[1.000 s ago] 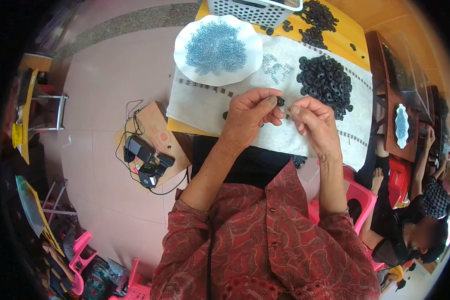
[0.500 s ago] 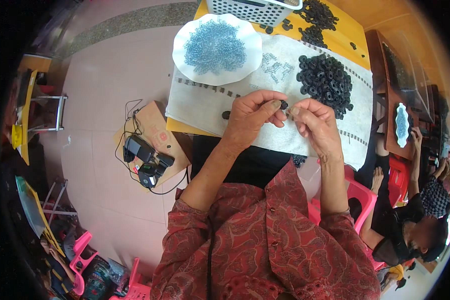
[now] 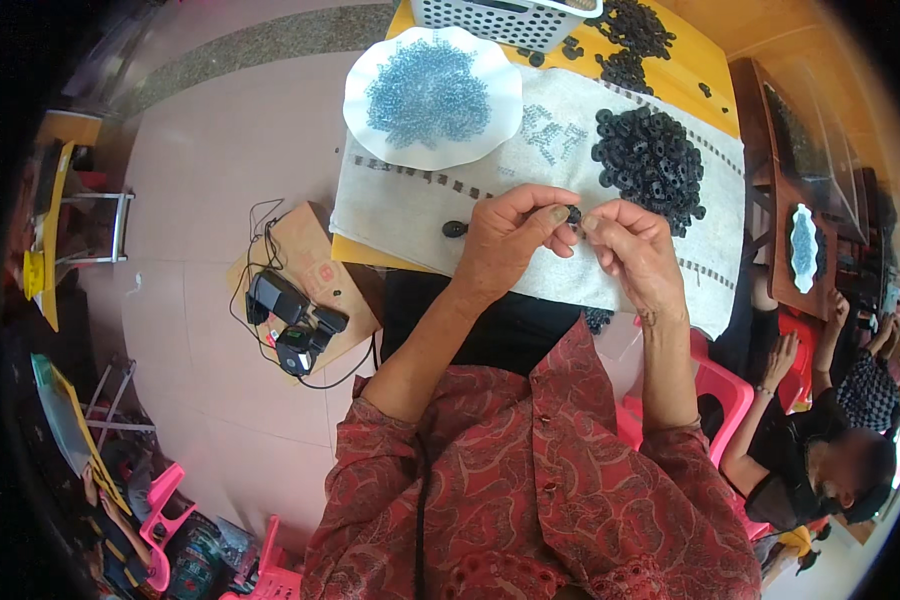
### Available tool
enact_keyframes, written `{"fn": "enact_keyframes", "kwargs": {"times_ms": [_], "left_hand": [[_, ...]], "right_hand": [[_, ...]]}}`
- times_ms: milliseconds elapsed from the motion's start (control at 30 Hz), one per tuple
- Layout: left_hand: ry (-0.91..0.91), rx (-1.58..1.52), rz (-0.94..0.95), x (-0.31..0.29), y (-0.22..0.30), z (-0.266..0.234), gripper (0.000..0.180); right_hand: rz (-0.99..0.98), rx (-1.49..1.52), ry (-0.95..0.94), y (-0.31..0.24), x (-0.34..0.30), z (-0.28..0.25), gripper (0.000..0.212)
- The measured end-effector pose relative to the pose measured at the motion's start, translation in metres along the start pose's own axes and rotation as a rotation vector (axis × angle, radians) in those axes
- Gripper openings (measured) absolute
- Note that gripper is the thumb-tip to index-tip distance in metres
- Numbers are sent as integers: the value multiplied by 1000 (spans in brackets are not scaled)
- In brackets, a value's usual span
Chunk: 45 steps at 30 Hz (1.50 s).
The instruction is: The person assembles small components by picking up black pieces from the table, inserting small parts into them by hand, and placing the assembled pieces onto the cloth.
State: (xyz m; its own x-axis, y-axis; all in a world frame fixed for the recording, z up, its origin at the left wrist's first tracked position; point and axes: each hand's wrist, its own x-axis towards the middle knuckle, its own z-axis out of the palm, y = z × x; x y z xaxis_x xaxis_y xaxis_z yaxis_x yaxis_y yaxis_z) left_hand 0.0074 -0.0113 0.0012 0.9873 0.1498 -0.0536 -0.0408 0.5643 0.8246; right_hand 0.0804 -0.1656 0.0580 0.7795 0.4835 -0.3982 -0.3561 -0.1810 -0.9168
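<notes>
Holding, left hand [image 3: 515,238]: I see thumb and fingers pinched on a small black part [image 3: 573,214].
Right hand [image 3: 638,252]: fingertips drawn narrow just beside it; I cannot tell what, if anything, they hold.
Black part, position: at the left fingertips, over the pale cloth [image 3: 400,212] on the bench [image 3: 685,72].
Drop risk: I judge that a loosened left pinch, or an off-line push from the right, could send it down.
Black part, appearance: dark, rounded, partly finger-covered; finer detail too small to tell.
</notes>
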Motion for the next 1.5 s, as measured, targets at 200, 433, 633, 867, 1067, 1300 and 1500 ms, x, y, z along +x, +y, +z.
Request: {"fn": "enact_keyframes", "kwargs": {"times_ms": [200, 433, 633, 867, 1067, 1300, 1500], "left_hand": [[5, 74, 14, 0, -4, 1, 21], [23, -97, -71, 0, -4, 2, 21], [-7, -384, -105, 2, -6, 0, 23], [-47, -467, -138, 2, -7, 0, 22], [-48, -498, -209, 2, -8, 2, 23], [-50, -491, -203, 2, -10, 3, 22], [-53, -472, -191, 2, -11, 3, 23]], "right_hand": [[3, -58, 4, 3, -1, -2, 11], [-23, 23, -16, 9, -4, -2, 13], [-73, 184, -45, 6, -16, 1, 18], [-110, 162, -70, 12, -18, -8, 21], [-104, 221, -26, 13, -19, -7, 21], [-82, 217, -52, 12, -20, -9, 22], [-124, 201, -21, 13, -19, -9, 19]]}}
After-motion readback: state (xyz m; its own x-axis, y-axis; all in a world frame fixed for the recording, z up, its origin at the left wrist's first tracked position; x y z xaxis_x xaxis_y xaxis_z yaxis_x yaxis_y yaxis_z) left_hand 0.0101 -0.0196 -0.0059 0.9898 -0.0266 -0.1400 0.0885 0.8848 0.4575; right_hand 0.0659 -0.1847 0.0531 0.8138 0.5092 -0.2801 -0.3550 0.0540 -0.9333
